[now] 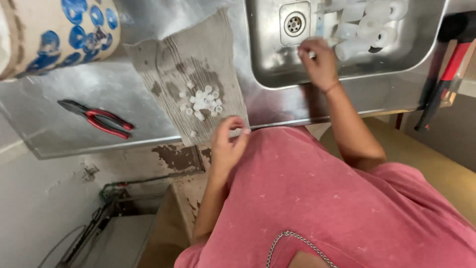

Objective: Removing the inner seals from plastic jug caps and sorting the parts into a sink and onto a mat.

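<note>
A grey damp cloth [198, 54] lies on the steel counter with a heap of several small white plastic rings [202, 101] on it. My left hand [227, 146] hovers at the cloth's near edge, its fingers curled and pinching a small white ring [246, 131]. My right hand [320, 62] reaches into the steel sink [267, 64], fingertips pinched together near the drain [294, 23]. Whether they hold anything is unclear. Several white plastic tube pieces [364, 27] lie in the sink just beyond that hand.
Red-handled pliers [99, 119] lie on the counter to the left. A blue-patterned ceramic pot [64, 30] stands at the far left corner. A red and black tool handle [446, 74] leans at the right of the sink. One loose ring [193, 133] lies by the counter edge.
</note>
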